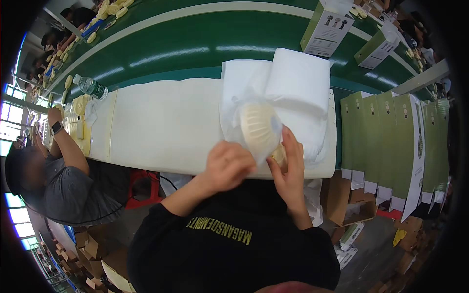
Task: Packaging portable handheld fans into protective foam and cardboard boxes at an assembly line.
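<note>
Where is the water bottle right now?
In the head view, the water bottle lies on its side at the far left, on the green conveyor belt, just beyond the white table's left corner.

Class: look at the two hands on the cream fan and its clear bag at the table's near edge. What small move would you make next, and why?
Probably draw the clear bag further down over the cream fan. The left hand grips the bag's near side and the right hand steadies the fan's base, which seems to show outside the film while the grille already sits inside it.
</note>
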Motion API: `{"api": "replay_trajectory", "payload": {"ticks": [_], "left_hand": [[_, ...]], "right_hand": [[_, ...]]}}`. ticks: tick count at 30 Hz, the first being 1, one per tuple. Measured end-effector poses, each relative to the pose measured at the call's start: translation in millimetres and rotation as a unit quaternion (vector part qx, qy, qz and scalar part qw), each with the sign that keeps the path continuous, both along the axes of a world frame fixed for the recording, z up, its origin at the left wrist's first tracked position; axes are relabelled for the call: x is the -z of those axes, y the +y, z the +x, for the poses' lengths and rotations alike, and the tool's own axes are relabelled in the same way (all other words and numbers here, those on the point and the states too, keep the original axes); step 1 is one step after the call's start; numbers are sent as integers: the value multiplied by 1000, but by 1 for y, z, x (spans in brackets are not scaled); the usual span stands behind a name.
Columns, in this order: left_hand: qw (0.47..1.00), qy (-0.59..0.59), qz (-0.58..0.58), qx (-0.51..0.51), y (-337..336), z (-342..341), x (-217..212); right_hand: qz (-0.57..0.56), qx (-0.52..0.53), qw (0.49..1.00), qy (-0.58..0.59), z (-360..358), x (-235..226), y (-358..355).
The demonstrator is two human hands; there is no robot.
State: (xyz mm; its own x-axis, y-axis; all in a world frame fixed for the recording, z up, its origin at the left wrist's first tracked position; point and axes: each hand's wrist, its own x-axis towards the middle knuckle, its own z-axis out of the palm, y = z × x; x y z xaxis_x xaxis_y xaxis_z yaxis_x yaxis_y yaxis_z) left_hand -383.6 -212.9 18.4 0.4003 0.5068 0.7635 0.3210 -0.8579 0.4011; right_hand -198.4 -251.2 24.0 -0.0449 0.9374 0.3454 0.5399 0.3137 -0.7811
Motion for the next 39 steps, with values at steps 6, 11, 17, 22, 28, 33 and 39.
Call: {"api": "replay_trajectory", "payload": {"ticks": [6, 11, 17, 22, 28, 33, 39], "left_hand": [[848, -247, -453, 121, -42, 51, 33], [681, -281, -657, 160, -11, 32, 14], [762, -287, -573, 96, 16, 23, 1], [832, -43, -481, 273, 11, 38, -47], [758, -44, -196, 620, 49, 131, -118], [894, -33, 218, 389, 51, 278, -145], [894, 94, 318, 303, 62, 303, -126]], "right_hand": [[39, 70, 953, 291, -16, 5, 8], [108, 117, 970, 182, 7, 12, 15], [152, -72, 971, -171, 26, -6, -4], [367, 216, 885, -186, 41, 4, -19], [292, 232, 920, 119, 71, -1, -61], [208, 263, 923, 188, 64, 3, -74], [291, -98, 828, 470, 92, -71, -84]]}}
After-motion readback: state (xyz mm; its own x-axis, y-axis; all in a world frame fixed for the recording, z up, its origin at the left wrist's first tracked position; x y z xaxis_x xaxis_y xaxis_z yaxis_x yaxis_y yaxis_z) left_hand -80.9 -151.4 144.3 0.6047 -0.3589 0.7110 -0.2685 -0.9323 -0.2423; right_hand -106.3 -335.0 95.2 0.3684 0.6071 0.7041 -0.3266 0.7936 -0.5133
